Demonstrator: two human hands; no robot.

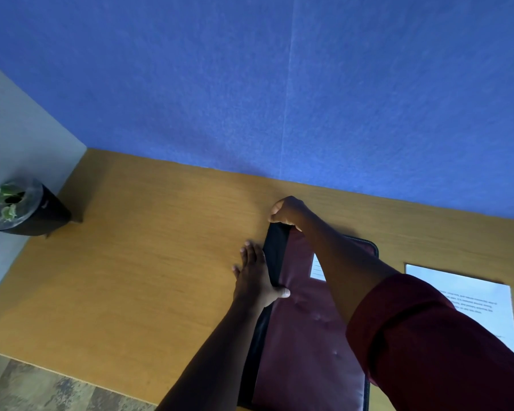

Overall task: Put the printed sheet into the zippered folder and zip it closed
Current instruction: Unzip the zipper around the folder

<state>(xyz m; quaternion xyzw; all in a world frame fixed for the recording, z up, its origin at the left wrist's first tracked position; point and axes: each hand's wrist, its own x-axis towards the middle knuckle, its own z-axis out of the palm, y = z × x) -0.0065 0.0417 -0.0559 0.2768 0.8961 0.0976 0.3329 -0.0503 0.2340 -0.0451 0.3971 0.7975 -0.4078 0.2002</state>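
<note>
A big blue wall (279, 84) fills the top of the view. On the left a pale wall (18, 126) meets it.

Below the walls is a wide wooden desk (137, 262). A bit of patchy floor (42, 387) shows past its near left edge.

On the right part of the desk lies the zippered folder (306, 336). It is dark red with a black edge, and it lies flat. A small white label (317, 268) sits on its top.

An arm in a dark red sleeve (442, 345) reaches across the folder.

The printed sheet (472, 304) lies flat on the desk, just to the right of the folder. It is not inside the folder. It is white with some lines of small print, too small to read.

The left hand (255, 280) rests along the folder's left edge. Its fingers lie flat and a little apart on the desk, and its thumb presses on top of the folder.

The right hand (288, 210) is at the folder's far left corner. Its fingers are curled tight together and pinch the black edge there. I cannot tell if it has the zip pull.

Far off in the left corner stands a dark plant pot (39, 215) with a few green leaves (3, 200).
</note>
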